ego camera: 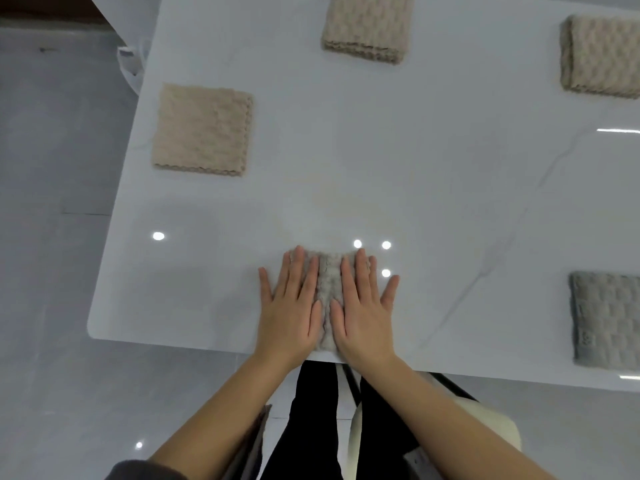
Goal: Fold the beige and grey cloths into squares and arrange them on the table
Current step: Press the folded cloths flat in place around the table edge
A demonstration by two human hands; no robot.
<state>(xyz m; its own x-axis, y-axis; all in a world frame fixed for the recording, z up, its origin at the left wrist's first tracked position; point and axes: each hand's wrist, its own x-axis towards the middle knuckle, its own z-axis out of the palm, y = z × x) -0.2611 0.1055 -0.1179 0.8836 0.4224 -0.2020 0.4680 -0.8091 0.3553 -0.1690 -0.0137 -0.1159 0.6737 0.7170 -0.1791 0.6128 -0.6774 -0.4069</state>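
1. While both hands lie flat on it, the pressed cloth (pixel 327 289), a pale greyish folded piece, sits at the near edge of the white table (pixel 415 174).
2. The left hand (pixel 291 313) covers the left part of the pressed cloth. Its fingers are straight, and the little finger is splayed out over the table. It grasps nothing and only presses down.
3. The right hand (pixel 363 313) mirrors it on the right part, with fingers straight and the little finger spread outward. It too is released, pressing rather than gripping.
4. Between the two thumbs a narrow strip of the pressed cloth shows, with a bumpy, waffle-like texture.
5. Beyond the pressed cloth and to its left, well apart from it, a beige square (pixel 202 129) lies flat near the table's left edge.
6. Straight beyond the pressed cloth, at the far side, lies a beige stack (pixel 369 26). Its layered edges face the camera and its top is cut by the frame.
7. Far beyond the pressed cloth and to its right lies a second beige pile (pixel 602 57), partly cut off at the frame's side.
8. Directly right of the pressed cloth, well apart, a grey square (pixel 606 320) lies close to the near edge, also cut by the frame.
9. Nearer than the pressed cloth, under the table edge, are dark trousers (pixel 311 427) and a cream chair seat (pixel 485 431), over a grey tiled floor (pixel 52 237).
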